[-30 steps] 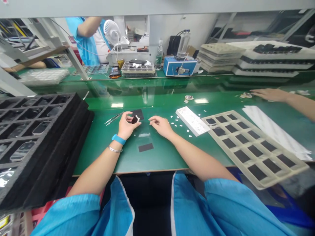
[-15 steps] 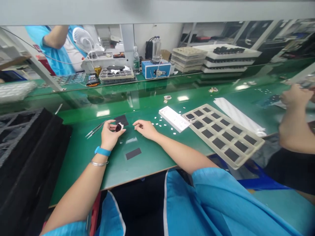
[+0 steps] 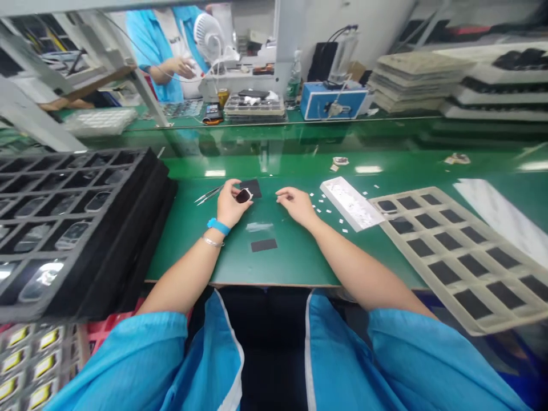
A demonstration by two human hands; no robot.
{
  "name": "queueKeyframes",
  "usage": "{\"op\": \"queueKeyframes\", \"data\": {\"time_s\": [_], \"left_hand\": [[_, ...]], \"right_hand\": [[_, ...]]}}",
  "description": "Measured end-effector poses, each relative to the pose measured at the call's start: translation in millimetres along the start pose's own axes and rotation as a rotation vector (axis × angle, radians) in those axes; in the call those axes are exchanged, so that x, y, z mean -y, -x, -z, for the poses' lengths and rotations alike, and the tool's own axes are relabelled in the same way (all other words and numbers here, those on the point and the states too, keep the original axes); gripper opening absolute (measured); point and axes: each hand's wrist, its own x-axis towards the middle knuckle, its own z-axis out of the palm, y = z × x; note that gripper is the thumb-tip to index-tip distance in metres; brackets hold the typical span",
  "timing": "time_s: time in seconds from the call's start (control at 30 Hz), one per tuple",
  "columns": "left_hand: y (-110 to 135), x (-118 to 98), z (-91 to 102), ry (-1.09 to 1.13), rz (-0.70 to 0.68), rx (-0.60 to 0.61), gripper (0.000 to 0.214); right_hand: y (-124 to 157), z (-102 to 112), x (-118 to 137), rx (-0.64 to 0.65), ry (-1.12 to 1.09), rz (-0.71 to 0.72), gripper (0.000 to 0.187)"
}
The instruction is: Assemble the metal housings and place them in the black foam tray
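Observation:
Between the thumb and fingers of my left hand is a small watch case with a dark face and a pale rim, held just above the green bench. Behind it lies a black pad, and tweezers rest to its left. My right hand hovers apart from the watch, fingers curled and thumb against the index finger; whatever is in them, if anything, is hidden. Small white squares are scattered to its right, beside a white box. Nearer me are a clear film and a dark strip.
A beige tray with dark-lined slots overhangs the bench edge at right, beside white strips. Stacked black foam trays hold watch parts at left. Beyond the bench stand a blue machine, a fan and a person.
My view has swung left, so the bench things appear farther right and the foam trays show more. The left hand still holds the watch case, its dark face now turned more toward me.

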Motion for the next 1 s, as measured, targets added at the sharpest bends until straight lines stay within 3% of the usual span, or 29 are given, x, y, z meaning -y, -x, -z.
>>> {"op": "queueKeyframes", "data": {"time_s": [0.17,0.3,0.4,0.47,0.53,0.63,0.77,0.9,1.0], "left_hand": [[10,-9,5.6,-0.112,-0.174,-0.131,0.059],[41,-30,30.3,-0.190,-0.502,-0.256,0.050],[76,-48,71.0,-0.287,-0.840,-0.317,0.043],[97,-60,111.1,-0.367,-1.032,-0.348,0.044],[108,-67,159.6,-0.463,-1.092,-0.404,0.046],[96,-69,236.2,-0.644,-0.861,-0.503,0.042],[40,-52,318.7,-0.753,-0.438,-0.540,0.042],[-16,-19,367.3,-0.774,-0.152,-0.532,0.041],[-35,0,382.3,-0.855,0.022,-0.523,0.045]], "right_hand": [[2,4,0,-0.001,0.020,0.013,0.022],[0,4,-11,0.002,0.061,0.035,0.032],[-4,1,-18,0.031,0.082,0.031,0.040],[-4,-1,-18,0.063,0.090,0.029,0.044],[-1,-3,-15,0.073,0.104,0.027,0.046],[3,-5,-12,0.056,0.127,0.024,0.046],[4,-7,-12,0.055,0.154,0.042,0.044],[4,-8,-12,0.051,0.192,0.098,0.038],[5,-8,-9,0.032,0.204,0.101,0.035]]}}
